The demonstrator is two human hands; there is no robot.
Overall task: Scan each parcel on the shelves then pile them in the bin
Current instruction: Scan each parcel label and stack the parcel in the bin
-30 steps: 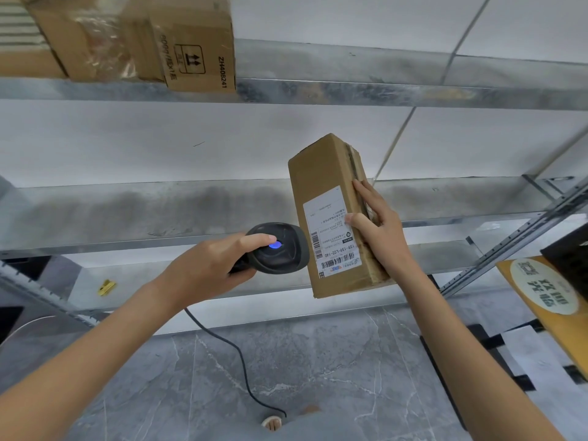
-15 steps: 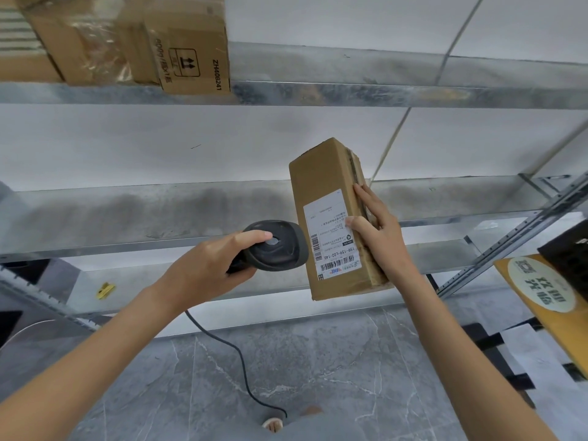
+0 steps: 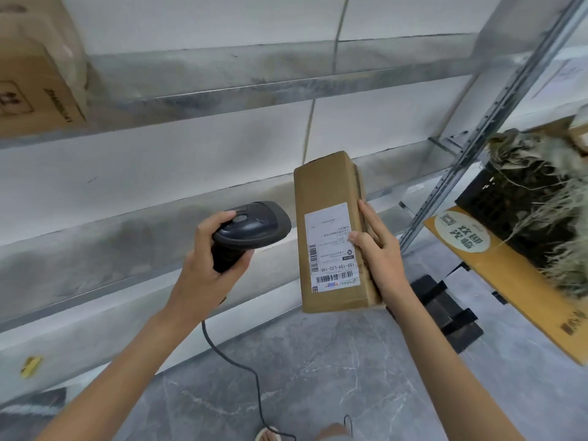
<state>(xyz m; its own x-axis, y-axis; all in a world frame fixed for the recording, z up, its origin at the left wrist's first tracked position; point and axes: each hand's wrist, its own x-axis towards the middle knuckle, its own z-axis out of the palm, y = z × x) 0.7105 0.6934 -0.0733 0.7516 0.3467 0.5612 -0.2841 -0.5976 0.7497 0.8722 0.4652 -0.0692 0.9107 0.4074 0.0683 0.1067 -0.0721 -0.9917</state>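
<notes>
My right hand [image 3: 377, 259] grips a long brown cardboard parcel [image 3: 324, 198] upright by its right side, thumb on the white shipping label [image 3: 329, 240] that faces me. My left hand [image 3: 208, 268] holds a dark corded barcode scanner [image 3: 254, 222] by its handle, index finger on top, its head aimed at the parcel's left face from a short gap. More cardboard parcels [image 3: 35, 81] sit on the upper shelf at the far left.
Bare galvanised shelves [image 3: 222, 87] run across in front of me, with a slotted upright [image 3: 471, 135] at the right. A black crate of dry straw [image 3: 537, 202] sits on a brown cardboard sheet [image 3: 509, 281] at the right. The scanner cable [image 3: 241, 370] hangs to the grey floor.
My view has swung right and down, bringing the crate of straw into sight. The scanner's blue light seen a second ago is off. Both hands keep their holds.
</notes>
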